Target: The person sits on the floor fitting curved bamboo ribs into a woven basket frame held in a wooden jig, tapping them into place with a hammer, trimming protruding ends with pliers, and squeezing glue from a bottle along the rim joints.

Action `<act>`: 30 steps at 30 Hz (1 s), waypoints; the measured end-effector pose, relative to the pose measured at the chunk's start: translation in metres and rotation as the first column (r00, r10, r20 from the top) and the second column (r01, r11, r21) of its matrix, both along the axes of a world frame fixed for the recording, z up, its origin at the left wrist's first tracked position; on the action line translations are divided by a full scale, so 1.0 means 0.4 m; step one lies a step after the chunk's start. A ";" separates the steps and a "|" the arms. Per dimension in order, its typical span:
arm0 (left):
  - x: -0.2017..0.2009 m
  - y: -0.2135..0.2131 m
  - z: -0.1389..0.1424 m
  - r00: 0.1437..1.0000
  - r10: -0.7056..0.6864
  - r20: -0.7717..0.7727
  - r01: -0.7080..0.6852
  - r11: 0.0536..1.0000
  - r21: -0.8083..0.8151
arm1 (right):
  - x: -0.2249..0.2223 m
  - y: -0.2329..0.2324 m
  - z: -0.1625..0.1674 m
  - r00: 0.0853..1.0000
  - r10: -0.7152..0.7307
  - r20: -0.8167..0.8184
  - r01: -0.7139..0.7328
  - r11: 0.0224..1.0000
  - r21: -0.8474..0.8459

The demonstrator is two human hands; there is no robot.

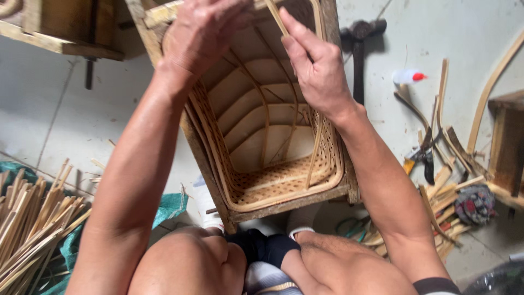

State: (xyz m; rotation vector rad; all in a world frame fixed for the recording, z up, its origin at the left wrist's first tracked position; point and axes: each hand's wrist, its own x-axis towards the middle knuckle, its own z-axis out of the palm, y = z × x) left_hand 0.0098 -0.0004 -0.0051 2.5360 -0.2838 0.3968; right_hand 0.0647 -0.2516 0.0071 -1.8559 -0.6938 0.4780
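Observation:
A woven bamboo basket sits inside a rough wooden frame between my knees. Its inside shows curved bamboo ribs and an open-weave wall. My left hand rests on the basket's far left rim, fingers curled down over it. My right hand is at the far right rim, pinching a thin bamboo strip that stands up along the inside of the basket.
A pile of split bamboo sticks lies at the left on a green sheet. At the right are a hammer, a small white bottle with a red cap, cutters, bamboo offcuts and a wooden stool.

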 end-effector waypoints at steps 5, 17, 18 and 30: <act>0.043 0.000 0.011 0.992 -0.062 0.107 0.048 0.991 0.123 | 0.008 0.027 0.043 0.999 -0.022 -0.023 0.017 0.981 -0.193; 0.048 0.002 -0.005 0.990 -0.128 0.067 0.093 0.920 0.381 | 0.022 0.032 0.055 0.991 0.115 -0.074 -0.123 0.985 -0.118; 0.049 0.003 -0.003 0.988 -0.142 0.062 0.108 0.917 0.385 | 0.021 0.032 0.058 0.990 0.114 -0.079 -0.124 0.982 -0.142; 0.041 0.003 0.024 0.976 -0.194 -0.098 0.217 0.826 0.521 | -0.007 0.055 0.058 0.977 0.182 0.114 -0.063 0.750 -0.659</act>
